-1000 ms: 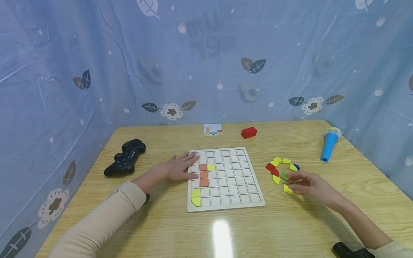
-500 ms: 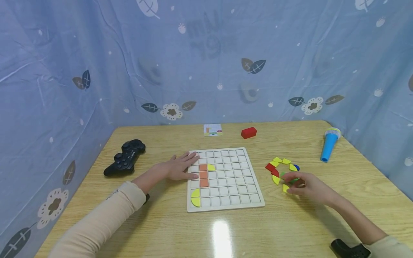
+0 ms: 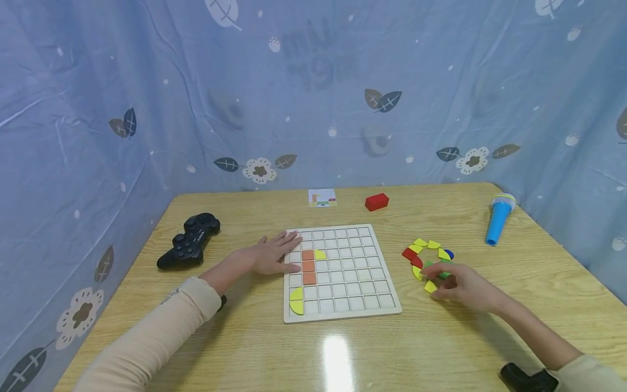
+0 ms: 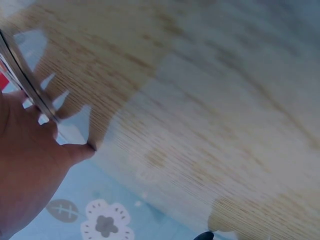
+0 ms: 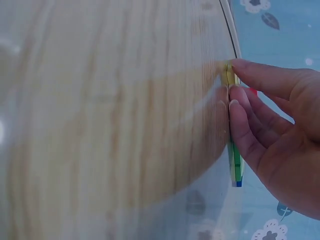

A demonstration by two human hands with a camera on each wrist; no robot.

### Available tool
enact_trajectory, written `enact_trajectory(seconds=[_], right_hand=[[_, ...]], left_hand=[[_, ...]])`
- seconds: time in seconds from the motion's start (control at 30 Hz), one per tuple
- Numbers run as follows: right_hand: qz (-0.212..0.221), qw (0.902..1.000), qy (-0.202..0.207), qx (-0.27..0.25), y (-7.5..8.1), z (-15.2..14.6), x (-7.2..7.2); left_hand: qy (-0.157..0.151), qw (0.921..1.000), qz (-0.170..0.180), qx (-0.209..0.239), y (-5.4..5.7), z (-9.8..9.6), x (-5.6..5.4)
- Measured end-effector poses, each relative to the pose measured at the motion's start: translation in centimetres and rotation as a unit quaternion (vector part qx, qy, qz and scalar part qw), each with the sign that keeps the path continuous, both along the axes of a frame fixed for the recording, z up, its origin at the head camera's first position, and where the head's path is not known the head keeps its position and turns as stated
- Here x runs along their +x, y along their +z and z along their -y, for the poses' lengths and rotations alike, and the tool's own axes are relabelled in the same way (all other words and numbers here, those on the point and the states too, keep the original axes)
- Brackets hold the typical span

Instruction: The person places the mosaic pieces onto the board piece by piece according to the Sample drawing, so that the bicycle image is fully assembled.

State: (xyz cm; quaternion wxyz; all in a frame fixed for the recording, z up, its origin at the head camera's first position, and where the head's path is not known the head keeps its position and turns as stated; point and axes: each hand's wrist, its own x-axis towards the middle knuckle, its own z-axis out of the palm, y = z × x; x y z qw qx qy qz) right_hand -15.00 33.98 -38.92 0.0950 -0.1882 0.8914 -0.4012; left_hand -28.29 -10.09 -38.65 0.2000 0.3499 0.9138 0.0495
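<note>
A white grid board (image 3: pixel 343 317) lies mid-table, with orange squares (image 3: pixel 308 266) and yellow quarter-circle pieces (image 3: pixel 296 301) set in its left columns. My left hand (image 3: pixel 271 255) rests spread on the board's left edge, its fingers straight. To the right of the board, my right hand (image 3: pixel 465 286) pinches a flat yellow piece (image 3: pixel 430 286) at the near side of a loose ring of pieces; in the right wrist view the thumb touches the yellow piece (image 5: pixel 229 75) close to the tabletop. Green pieces (image 3: pixel 444 275) beside it are partly hidden by the fingers.
The ring also has red pieces (image 3: pixel 409 253), other yellow pieces (image 3: pixel 433 244) and a blue piece (image 3: pixel 449 254). Behind the board are a pattern card (image 3: pixel 321 198) and a red block (image 3: pixel 376 202). A black game controller (image 3: pixel 190 241) lies left, a blue toy microphone (image 3: pixel 500 219) right.
My right hand has slid a little to the left, and the yellow piece has shifted left and turned with it. The left hand stays in place on the board.
</note>
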Motion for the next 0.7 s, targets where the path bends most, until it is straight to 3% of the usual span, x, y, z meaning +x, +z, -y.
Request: enact_trajectory(seconds=[0.37,0.57,0.7], right_hand=[[-0.065,0.9976,0.024,0.009,-0.45,-0.03,-0.18],[-0.025,0.9997,0.003,0.000,-0.22,0.01,-0.22],[-0.020,0.9990,-0.026,0.030,-0.09,0.00,-0.34]], left_hand=[[-0.003,1.0000,-0.002,0.004,0.46,-0.04,0.21],[-0.003,1.0000,-0.002,0.003,0.45,-0.04,0.23],[-0.001,1.0000,0.001,0.001,0.42,-0.03,0.28]])
